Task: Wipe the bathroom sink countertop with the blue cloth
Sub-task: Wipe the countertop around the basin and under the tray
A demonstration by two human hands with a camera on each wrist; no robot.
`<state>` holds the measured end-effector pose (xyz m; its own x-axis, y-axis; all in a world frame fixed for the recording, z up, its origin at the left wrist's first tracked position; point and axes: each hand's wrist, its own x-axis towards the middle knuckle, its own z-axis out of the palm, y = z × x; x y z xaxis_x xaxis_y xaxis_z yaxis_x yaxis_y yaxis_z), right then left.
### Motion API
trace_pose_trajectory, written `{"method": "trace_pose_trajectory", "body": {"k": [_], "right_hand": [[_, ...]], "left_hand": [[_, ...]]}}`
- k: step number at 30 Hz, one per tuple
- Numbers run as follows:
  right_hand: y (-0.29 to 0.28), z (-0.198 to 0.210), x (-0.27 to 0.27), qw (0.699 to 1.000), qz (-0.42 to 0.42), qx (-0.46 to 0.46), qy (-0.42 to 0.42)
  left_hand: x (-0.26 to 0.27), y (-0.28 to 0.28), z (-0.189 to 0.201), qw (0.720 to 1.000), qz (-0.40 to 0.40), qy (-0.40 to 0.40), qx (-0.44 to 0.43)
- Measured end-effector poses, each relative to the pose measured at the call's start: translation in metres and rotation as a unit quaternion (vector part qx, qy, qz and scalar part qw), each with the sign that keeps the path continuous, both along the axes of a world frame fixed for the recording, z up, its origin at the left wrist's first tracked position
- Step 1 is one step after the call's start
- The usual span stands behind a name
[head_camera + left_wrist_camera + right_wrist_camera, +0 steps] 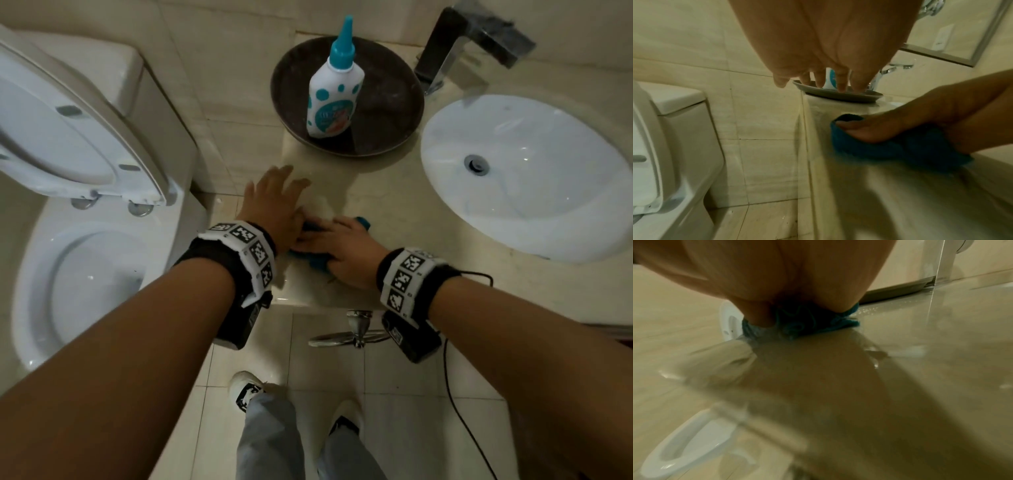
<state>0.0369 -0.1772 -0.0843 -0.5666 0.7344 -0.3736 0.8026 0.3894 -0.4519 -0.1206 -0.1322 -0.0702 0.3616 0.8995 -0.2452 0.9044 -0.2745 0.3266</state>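
The blue cloth point(318, 266) lies bunched on the beige countertop point(383, 192) near its front left corner. My right hand point(329, 243) holds the cloth and presses it onto the surface, covering most of it. In the left wrist view the cloth point(879, 151) bulges out under the right hand point(879, 128). In the right wrist view the cloth point(797, 321) is crumpled under my palm on the glossy top. My left hand point(281, 181) is just left of the right one, fingers spread and straight, holding nothing. In its own wrist view the left hand point(818, 81) hangs above the counter's left edge.
A dark round dish point(387, 113) holding a white bottle with a teal cap point(334, 92) sits at the back of the counter. The white sink basin point(524, 178) and faucet point(455, 44) are to the right. A toilet point(85, 267) stands left of the counter; a towel ring point(356, 334) hangs below its front edge.
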Motion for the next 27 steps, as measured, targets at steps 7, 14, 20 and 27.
{"method": "trace_pose_trajectory", "body": {"k": [7, 14, 20, 27], "right_hand": [[-0.038, -0.002, 0.051, 0.996, 0.035, -0.063, 0.06], [-0.05, 0.0, 0.137, 0.984, -0.167, -0.034, 0.058], [-0.033, -0.011, 0.139, 0.941, -0.331, 0.059, 0.048], [0.001, -0.009, 0.063, 0.99, -0.138, 0.014, -0.034]], "left_hand": [[0.034, -0.022, -0.02, 0.992, -0.052, 0.078, -0.084], [0.038, -0.024, -0.031, 0.984, -0.069, 0.112, -0.117], [0.04, -0.023, -0.026, 0.981, -0.069, 0.129, -0.128], [0.043, -0.023, -0.025, 0.978, -0.064, 0.153, -0.13]]}}
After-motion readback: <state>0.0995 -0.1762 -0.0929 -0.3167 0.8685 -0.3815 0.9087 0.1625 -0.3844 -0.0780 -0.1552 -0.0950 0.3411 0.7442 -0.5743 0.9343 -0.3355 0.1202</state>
